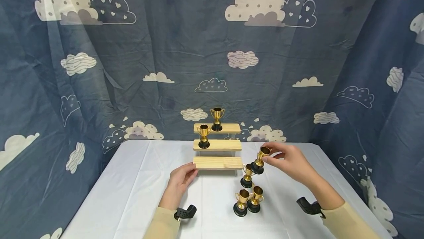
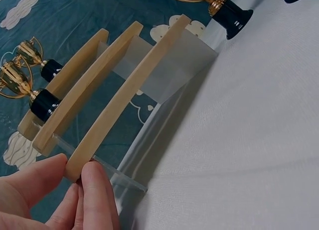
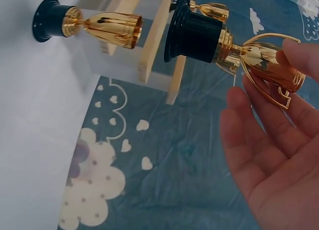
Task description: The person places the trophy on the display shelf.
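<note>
A small gold trophy cup [image 3: 269, 63] with a black base is pinched by its cup and handle in my right hand [image 1: 289, 160], lifted off the table. My left hand [image 1: 180, 180] pinches the left end of the lowest wooden step of a three-step display stand [image 2: 124, 95]. One trophy [image 1: 216, 117] stands on the top step, and another trophy [image 1: 204, 136] stands on the left of the middle step. The lowest step bears nothing. Right of the stand, a trophy [image 1: 247, 176] stands on the table just below the held one.
Two more trophies, one left [image 1: 242, 203] and one right [image 1: 256, 198], stand close together nearer me on the white tablecloth [image 1: 132, 195]. A dark blue cloud-patterned curtain [image 1: 179, 40] hangs behind the table and along both sides.
</note>
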`<state>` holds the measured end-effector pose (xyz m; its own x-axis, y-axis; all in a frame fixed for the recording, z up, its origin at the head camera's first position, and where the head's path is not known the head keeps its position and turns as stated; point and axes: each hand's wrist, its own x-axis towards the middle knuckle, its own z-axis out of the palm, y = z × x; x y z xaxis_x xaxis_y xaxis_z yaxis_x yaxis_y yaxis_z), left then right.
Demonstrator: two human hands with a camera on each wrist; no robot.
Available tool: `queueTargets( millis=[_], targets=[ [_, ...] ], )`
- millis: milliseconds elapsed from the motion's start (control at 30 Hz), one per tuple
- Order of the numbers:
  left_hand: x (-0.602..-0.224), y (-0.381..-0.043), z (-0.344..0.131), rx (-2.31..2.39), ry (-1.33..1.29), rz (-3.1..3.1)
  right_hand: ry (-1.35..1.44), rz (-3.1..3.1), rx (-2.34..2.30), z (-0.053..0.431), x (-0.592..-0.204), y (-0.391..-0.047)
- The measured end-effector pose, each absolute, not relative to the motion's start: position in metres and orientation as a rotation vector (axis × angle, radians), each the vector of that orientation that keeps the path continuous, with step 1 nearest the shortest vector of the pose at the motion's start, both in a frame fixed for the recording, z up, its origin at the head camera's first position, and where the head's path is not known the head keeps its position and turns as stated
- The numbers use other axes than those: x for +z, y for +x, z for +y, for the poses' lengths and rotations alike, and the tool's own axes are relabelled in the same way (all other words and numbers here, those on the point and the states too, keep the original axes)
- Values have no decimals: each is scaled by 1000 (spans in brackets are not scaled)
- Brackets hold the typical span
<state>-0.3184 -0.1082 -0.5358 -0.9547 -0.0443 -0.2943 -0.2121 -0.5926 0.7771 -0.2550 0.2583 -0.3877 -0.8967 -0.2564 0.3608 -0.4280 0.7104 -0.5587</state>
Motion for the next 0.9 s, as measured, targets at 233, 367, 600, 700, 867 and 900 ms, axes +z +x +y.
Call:
queueTargets(
  millis=[233, 367, 600, 700, 867, 900],
  targets=[
    [-536, -320, -108, 2686, -433, 1372, 613, -2624, 957, 247, -378, -272],
    [-537, -320, -108, 2680, -453, 1375, 629, -2622, 979, 240, -374, -281],
    [-538, -319, -108, 2670, -468, 1381, 624, -2629, 1020, 228, -369, -296],
    [-538, -319, -107, 2682, -449, 1379, 614, -2638, 1045, 224, -368, -301],
    [-538, -319, -107, 2703, -434, 1356, 606, -2639, 1057, 220, -366, -310],
    [-537, -319, -107, 2701, -441, 1356, 602, -2638, 1059, 219, -366, -311]
  ],
)
